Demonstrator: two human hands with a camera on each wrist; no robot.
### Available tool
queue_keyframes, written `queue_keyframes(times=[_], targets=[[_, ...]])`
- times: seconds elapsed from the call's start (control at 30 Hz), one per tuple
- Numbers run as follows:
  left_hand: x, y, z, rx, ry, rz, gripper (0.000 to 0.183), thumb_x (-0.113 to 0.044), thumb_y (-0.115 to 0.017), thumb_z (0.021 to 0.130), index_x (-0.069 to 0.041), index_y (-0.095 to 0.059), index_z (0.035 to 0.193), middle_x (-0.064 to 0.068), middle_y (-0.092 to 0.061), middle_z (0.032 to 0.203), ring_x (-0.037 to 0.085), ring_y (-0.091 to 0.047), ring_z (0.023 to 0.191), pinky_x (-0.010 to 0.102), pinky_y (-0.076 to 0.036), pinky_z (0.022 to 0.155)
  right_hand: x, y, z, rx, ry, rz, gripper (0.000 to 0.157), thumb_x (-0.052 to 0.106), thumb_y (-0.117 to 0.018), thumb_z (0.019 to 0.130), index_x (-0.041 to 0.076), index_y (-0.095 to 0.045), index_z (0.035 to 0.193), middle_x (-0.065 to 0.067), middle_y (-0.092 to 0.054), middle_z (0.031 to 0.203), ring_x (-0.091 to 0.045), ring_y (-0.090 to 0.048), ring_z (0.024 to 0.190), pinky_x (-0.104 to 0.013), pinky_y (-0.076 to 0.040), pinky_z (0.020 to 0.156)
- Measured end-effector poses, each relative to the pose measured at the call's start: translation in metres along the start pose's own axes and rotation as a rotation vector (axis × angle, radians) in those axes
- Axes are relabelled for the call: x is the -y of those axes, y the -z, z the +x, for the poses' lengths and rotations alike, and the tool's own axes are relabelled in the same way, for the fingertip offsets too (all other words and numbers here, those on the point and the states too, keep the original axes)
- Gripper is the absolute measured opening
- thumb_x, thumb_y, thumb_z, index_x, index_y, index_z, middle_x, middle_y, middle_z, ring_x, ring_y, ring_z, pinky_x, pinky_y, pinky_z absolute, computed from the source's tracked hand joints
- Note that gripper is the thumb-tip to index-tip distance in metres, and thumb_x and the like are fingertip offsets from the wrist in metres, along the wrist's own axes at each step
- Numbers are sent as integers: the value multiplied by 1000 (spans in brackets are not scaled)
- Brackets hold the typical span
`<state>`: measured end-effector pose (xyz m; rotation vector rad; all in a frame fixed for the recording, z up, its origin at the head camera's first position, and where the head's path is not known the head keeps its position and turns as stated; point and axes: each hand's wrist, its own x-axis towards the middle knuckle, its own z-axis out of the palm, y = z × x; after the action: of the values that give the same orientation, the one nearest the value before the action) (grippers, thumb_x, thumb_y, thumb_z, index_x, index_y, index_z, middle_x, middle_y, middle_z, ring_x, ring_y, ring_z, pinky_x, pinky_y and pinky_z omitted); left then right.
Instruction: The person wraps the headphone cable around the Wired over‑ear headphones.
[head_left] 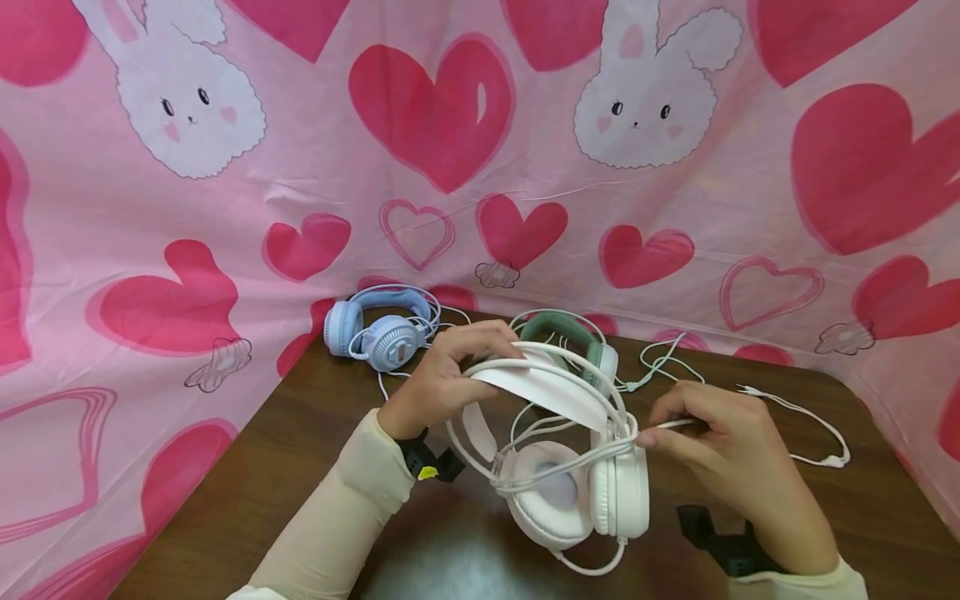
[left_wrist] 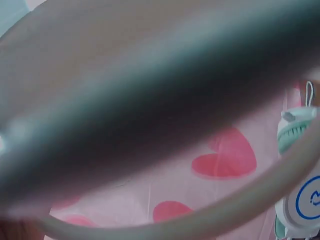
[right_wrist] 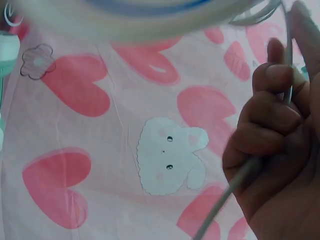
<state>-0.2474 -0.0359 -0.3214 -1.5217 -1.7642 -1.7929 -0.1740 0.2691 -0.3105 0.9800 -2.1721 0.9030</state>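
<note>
My left hand (head_left: 450, 375) grips the headband of a pair of white headphones (head_left: 628, 496), held above the table with both ear cups hanging down. Its white cable (head_left: 558, 471) runs in several loops around the band and cups. At the right side of the headband, the thumb and fingers of my right hand (head_left: 742, 458) pinch that cable. In the right wrist view the curled fingers (right_wrist: 272, 112) have the cable (right_wrist: 225, 200) passing through them. A blurred part of the headphones covers much of the left wrist view, and the left hand is mostly hidden there.
Blue headphones (head_left: 393, 342) lie at the table's back left. Green headphones (head_left: 558, 327) lie behind the white pair, with a green cable (head_left: 660, 360) to their right. The white cable's loose end (head_left: 834, 460) rests on the brown table (head_left: 277, 475). A pink heart-patterned cloth (head_left: 450, 225) hangs behind.
</note>
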Motion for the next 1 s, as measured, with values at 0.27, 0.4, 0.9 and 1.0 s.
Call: queue_keyframes(times=[0.27,0.4,0.9,1.0], targets=[[-6,3,-4,-35,93,-142,32,2,-55,75,-4,-67,103,17,-60,105,35,-52,99,38,-49,83,-4,0,8,-73,186,91,36,42,-66,83,7,-63,76,5,-55,70,3,-41,58,-12,-31,46],[-4,0,-4,-45,75,-204,44,3,-52,74,-21,-71,105,12,-60,107,32,-51,101,34,-47,82,-4,-2,10,-108,193,99,40,44,-63,86,6,-63,75,4,-55,70,3,-41,59,-13,-29,47],[7,-24,-1,-172,1,-556,51,9,-38,77,-16,-69,108,10,-53,103,18,-39,48,30,-29,39,-22,-22,7,-60,132,263,34,28,-47,102,6,-64,82,5,-60,80,-3,-54,74,-16,-41,61],[10,-28,0,-222,-29,-629,52,11,-34,79,-14,-68,110,5,-56,97,15,-36,50,29,-28,40,-23,-26,7,-117,121,200,26,30,-48,102,19,-68,91,17,-62,90,7,-54,80,-8,-40,66]])
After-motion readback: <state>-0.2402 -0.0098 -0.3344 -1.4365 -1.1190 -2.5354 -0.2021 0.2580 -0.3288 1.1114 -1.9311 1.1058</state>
